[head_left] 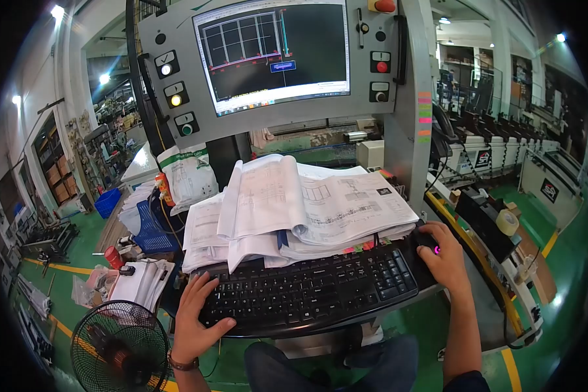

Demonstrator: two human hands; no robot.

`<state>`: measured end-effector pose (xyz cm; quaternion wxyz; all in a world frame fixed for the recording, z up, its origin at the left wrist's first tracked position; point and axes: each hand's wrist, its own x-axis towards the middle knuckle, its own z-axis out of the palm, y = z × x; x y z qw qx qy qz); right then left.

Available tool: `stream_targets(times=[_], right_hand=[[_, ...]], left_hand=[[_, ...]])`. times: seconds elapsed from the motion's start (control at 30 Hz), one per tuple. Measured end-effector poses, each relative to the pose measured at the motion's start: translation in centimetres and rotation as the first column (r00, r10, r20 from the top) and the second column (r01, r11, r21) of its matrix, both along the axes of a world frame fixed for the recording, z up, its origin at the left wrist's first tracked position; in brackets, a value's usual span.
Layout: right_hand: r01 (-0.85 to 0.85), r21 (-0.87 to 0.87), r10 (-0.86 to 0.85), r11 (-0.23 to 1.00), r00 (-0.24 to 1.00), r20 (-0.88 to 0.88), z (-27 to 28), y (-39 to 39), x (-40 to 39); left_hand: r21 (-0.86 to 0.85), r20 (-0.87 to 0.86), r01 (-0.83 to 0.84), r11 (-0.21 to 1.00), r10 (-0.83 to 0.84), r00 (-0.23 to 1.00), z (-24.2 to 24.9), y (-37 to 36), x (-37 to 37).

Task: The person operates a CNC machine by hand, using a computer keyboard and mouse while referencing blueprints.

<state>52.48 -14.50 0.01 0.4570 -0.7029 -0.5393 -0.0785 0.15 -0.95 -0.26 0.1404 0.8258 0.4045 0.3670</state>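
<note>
Knees: dark trousers (320, 366) at the bottom edge, seated below the keyboard shelf.
Fan: black wire-cage fan (121, 346) low on the left, just beside the left wrist.
Left hand (196, 313): resting open on the left end of the keyboard, fingers spread over the keys, thumb along the front edge, gripping nothing; watch at the wrist.
Keyboard (307, 291): black, lying flat on a curved shelf, tilted slightly up to the right. Probably light and stiff, keys giving under a soft press; best lifted by both short ends if moved.
Right hand (444, 258): cupped closed over the mouse, palm on top, fingers draped forward.
Mouse (431, 243): dark, pink light at its side, just right of the keyboard's number pad. Likely light, smooth, easy to slide; held at the flanks by thumb and outer fingers.
Papers (307, 209): thick stack of drawings behind the keyboard, top sheets curling, coloured tabs at the edge; floppy, apt to slip.
Screen (274, 52): set in a grey panel, showing a line drawing on black.
Buttons (176, 98): lit switches left of the screen, red ones right.
Beyond: workshop floor painted green, machines on the right.
</note>
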Motion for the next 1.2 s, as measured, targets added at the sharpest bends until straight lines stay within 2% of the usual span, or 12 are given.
stream_targets(times=[0.2,0.23,0.3,0.4,0.53,0.73,0.93,0.97,1.03,1.07,1.17,1.2], right_hand=[[-0.017,0.000,0.017,1.000,0.999,-0.031,0.0,0.0,0.1],[0.014,-0.007,-0.014,1.000,0.999,-0.034,-0.1,0.1,0.1],[0.011,-0.009,-0.011,1.000,1.000,0.002,-0.6,0.3,0.9],[-0.009,-0.010,0.009,1.000,1.000,-0.018,-1.0,0.5,1.3],[-0.028,-0.010,0.027,1.000,0.997,-0.076,-0.9,0.7,1.2],[-0.006,-0.012,0.006,1.000,0.999,-0.034,-0.8,0.4,1.2],[-0.046,0.024,0.046,0.999,0.999,0.025,-0.7,0.4,1.1],[-0.030,0.015,0.030,0.999,0.999,-0.037,-0.8,0.1,0.8],[-0.021,0.029,0.022,0.999,0.999,-0.035,-0.6,0.1,0.7],[-0.002,0.019,0.003,1.000,0.999,-0.053,-0.5,0.0,0.6],[0.023,-0.021,-0.025,1.000,0.994,-0.108,-0.1,0.0,0.2],[0.022,-0.034,-0.026,0.999,0.992,-0.122,0.1,-0.1,0.0]], left_hand=[[0.081,-0.015,-0.009,0.997,0.010,1.000,-0.3,0.0,0.1],[0.161,-0.038,-0.026,0.987,0.032,0.999,-0.3,-0.3,0.5],[0.211,-0.122,-0.015,0.977,0.042,0.992,0.3,-1.6,1.3],[0.207,-0.130,0.065,0.976,-0.038,0.991,1.0,-3.8,3.8],[0.330,-0.241,0.164,0.930,-0.085,0.967,0.4,-5.1,7.1],[0.294,-0.169,0.123,0.948,-0.075,0.983,0.3,-5.3,8.1],[0.267,-0.209,0.161,0.950,-0.106,0.972,1.8,-5.4,7.7],[0.283,-0.214,0.132,0.950,-0.072,0.974,1.7,-4.9,7.6],[0.302,-0.228,0.066,0.951,0.005,0.974,1.7,-4.1,7.3],[0.323,-0.252,-0.009,0.946,0.095,0.963,2.1,-4.2,7.6],[0.298,-0.220,-0.026,0.954,0.095,0.971,2.9,-3.8,7.0],[0.338,-0.226,-0.033,0.941,0.115,0.967,2.9,-3.4,6.6]])
